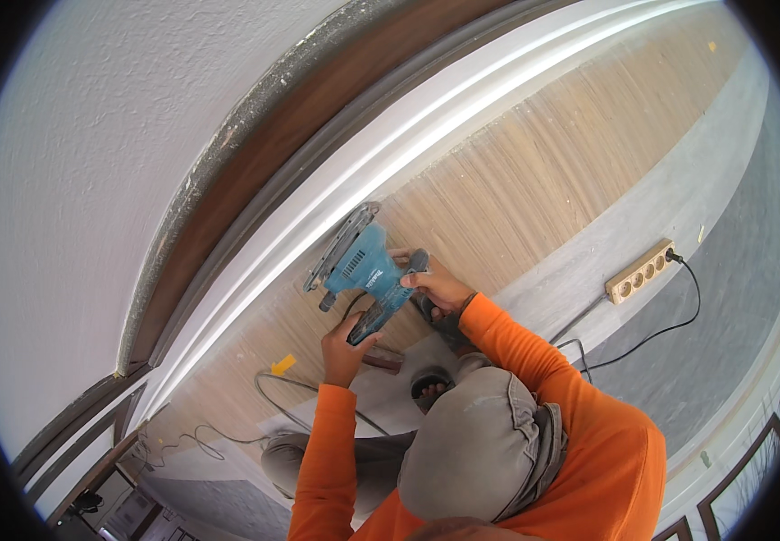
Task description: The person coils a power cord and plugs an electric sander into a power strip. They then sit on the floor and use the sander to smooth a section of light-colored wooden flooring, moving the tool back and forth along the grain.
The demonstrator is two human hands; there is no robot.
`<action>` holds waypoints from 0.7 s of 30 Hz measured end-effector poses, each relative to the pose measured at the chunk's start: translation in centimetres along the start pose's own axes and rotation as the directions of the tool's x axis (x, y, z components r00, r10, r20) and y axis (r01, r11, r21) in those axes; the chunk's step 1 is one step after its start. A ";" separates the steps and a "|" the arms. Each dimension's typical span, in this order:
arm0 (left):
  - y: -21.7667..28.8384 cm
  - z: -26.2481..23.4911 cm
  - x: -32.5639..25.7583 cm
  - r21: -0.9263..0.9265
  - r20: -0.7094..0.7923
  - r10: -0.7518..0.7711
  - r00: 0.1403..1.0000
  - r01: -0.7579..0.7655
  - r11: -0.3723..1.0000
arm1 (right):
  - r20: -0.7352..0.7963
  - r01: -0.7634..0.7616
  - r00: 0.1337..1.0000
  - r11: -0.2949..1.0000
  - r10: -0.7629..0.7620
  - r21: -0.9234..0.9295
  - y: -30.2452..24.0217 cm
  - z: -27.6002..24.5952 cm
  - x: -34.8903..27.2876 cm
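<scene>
A teal electric sheet sander (367,266) is held tilted on its side in both my hands. Its flat grey pad faces the white moulding (273,279) at the foot of the wall; whether the two touch I cannot tell. My left hand (345,352) is closed round the rear handle, near the dark end of the tool. Higher up, my right hand (439,287) grips the front handle with its dark end. A dark cord leaves the sander near my left hand.
Wood-patterned floor (534,194) runs along the moulding, with a grey strip beside it. To the right lies a beige power strip (642,270) with a black plug. Cables (273,397) loop over the floor at lower left, near a yellow scrap (283,365). My sandalled foot (430,388) is below the sander.
</scene>
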State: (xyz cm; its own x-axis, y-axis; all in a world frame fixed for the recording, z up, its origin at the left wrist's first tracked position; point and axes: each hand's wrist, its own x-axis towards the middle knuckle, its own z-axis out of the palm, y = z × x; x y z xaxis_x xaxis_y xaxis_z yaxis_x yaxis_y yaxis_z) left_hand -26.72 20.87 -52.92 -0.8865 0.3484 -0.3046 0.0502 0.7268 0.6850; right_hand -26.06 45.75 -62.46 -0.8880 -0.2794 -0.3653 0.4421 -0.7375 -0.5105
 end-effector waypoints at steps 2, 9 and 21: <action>-0.3 -0.1 -0.1 0.001 -0.002 0.001 1.000 -0.001 1.000 | -0.020 -0.001 1.000 1.000 0.000 -0.009 -0.2 0.1 -0.1; 1.0 -0.4 1.3 0.047 -0.014 0.050 0.999 -0.050 0.998 | -0.077 0.064 0.995 0.996 -0.059 0.065 -0.5 0.0 -0.4; 0.5 -0.1 3.0 0.210 -0.030 0.146 0.989 -0.137 0.968 | -0.131 0.073 0.991 0.940 -0.031 0.334 1.5 -0.8 0.3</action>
State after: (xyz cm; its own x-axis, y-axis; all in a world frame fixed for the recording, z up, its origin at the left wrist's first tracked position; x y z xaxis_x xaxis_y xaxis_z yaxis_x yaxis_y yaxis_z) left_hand -29.47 22.23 -53.39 -0.8828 0.4332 -0.1815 0.2666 0.7804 0.5656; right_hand -25.56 45.07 -63.89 -0.8769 -0.1738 -0.4481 0.3079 -0.9190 -0.2462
